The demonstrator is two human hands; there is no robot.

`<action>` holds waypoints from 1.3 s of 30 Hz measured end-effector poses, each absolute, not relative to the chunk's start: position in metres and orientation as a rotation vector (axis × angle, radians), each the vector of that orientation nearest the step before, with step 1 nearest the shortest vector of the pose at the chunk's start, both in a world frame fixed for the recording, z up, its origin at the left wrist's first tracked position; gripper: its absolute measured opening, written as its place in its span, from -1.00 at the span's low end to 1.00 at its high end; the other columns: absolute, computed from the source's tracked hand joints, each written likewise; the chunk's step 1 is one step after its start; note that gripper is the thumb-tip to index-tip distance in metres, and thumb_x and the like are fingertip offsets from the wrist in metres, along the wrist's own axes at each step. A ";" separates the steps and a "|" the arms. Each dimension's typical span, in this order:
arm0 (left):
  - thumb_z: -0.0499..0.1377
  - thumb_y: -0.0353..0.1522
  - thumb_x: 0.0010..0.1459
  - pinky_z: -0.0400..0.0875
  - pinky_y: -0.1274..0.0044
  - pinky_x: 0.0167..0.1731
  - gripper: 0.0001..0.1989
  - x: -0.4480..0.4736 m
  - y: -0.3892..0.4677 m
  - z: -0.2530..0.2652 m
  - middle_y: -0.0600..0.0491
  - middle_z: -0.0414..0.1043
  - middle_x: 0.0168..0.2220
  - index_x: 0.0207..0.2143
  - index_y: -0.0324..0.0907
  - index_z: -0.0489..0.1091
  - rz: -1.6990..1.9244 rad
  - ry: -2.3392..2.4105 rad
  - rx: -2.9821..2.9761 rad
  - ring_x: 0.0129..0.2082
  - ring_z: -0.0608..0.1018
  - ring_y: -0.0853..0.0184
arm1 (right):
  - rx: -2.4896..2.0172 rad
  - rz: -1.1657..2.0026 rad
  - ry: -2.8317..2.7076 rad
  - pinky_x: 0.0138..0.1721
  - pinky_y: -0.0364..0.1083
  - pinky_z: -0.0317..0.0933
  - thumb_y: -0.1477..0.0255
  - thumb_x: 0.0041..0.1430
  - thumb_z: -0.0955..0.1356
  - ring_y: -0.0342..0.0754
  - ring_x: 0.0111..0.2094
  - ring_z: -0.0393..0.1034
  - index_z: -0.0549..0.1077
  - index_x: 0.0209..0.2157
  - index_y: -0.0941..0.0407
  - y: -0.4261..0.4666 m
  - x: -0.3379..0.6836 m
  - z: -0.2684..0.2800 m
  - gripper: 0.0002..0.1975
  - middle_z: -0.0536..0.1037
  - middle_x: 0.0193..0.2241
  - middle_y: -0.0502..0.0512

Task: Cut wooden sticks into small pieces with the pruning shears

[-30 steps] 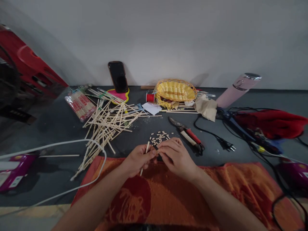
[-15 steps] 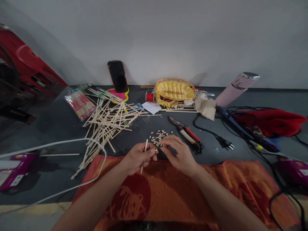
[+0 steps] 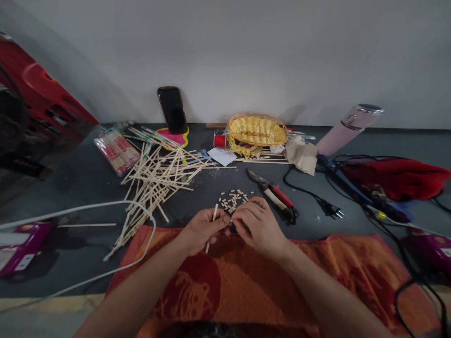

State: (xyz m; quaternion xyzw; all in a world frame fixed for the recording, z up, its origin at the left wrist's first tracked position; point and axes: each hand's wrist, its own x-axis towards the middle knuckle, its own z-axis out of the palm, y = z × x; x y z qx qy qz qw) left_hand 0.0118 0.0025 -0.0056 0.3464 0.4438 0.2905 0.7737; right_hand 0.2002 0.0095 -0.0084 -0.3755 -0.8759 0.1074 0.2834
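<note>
My left hand [image 3: 204,229] is closed around a thin wooden stick [image 3: 215,212], which slants up between the fingers and pokes out below the palm. At its thumb and fingertip sits something small and pale, mostly covered. The fingertips of my right hand [image 3: 259,226] are pinched together against that same spot, touching the left fingertips; what they grip is too small to name. Just beyond both hands lies a scatter of short cut wooden pieces [image 3: 233,199]. Pruning shears [image 3: 276,193] with one red and one white handle rest to the right of the pieces.
A loose pile of wooden sticks [image 3: 160,180] spreads at the left, beside a wrapped stick pack [image 3: 116,152]. Behind are a phone [image 3: 172,110], a red thread spool [image 3: 220,140] and a yellow basket [image 3: 259,130]. An orange towel [image 3: 246,286] lies in front; cables [image 3: 313,195] run at right.
My right hand has moved slightly left, and its fingers have closed from apart into a pinch at the left fingertips. The left hand still holds the stick almost unmoved.
</note>
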 end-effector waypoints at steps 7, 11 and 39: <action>0.30 -0.15 0.01 -0.17 0.70 -0.75 -0.65 0.009 0.003 -0.006 0.11 0.38 -0.56 -0.41 -0.26 0.33 0.656 0.918 0.715 -0.74 0.06 0.65 | -1.106 0.382 -2.211 -0.20 -0.02 0.17 0.45 0.26 0.27 -0.07 -0.32 0.37 0.36 -0.39 0.10 0.013 0.208 -0.009 -0.87 0.50 -0.42 0.05; 0.26 -0.13 0.05 -0.17 0.70 -0.74 -0.65 0.009 0.004 -0.010 0.10 0.38 -0.56 -0.42 -0.26 0.32 0.676 0.947 0.726 -0.73 0.07 0.63 | -1.165 0.468 -2.053 -0.19 -0.04 0.23 0.50 0.26 0.23 -0.05 -0.23 0.38 0.39 -0.24 0.08 0.019 0.214 -0.012 -0.87 0.50 -0.29 0.09; 0.29 -0.15 0.01 -0.06 0.74 -0.74 -0.57 -0.006 0.022 -0.005 0.01 0.41 -0.29 -0.12 -0.21 0.48 1.090 1.126 0.683 -0.61 0.23 0.59 | -1.083 0.232 -2.466 0.05 0.20 -0.02 0.38 0.19 0.35 0.12 0.10 0.12 0.52 -0.30 -0.04 0.018 0.194 -0.034 -0.91 0.46 0.00 -0.03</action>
